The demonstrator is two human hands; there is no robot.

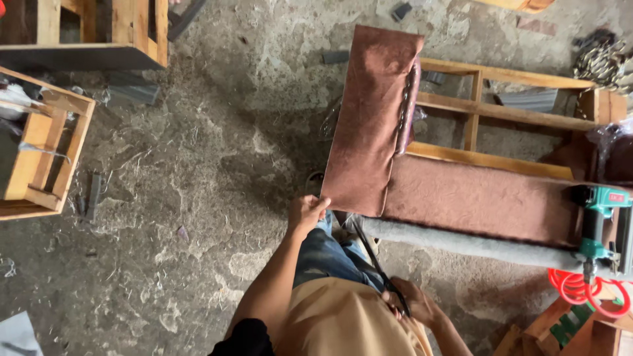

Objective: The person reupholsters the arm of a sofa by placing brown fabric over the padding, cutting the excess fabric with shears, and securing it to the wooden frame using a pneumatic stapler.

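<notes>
Left hand point(305, 212) pinches brown fabric point(372, 118) corner | right hand point(412, 303) grips scissors point(379, 267) below fabric — blades clear, cut not begun | wooden frame point(501, 112) right of fabric — part covered.

Your left hand point(305, 212) pinches the lower left corner of a brown fabric panel point(372, 118) that lies draped over a wooden furniture frame point(501, 112), while your right hand point(412, 303) grips a pair of black scissors point(377, 264) with the blades pointing up toward the fabric's bottom edge. A second fabric-covered section point(481, 198) of the frame runs to the right, with grey padding point(461, 242) exposed along its near side and a green pneumatic staple gun point(600, 224) resting at its far end above a coiled red air hose point(587, 290). Wooden crates point(46, 158) stand on the rough concrete floor point(198, 198) to the left.
</notes>
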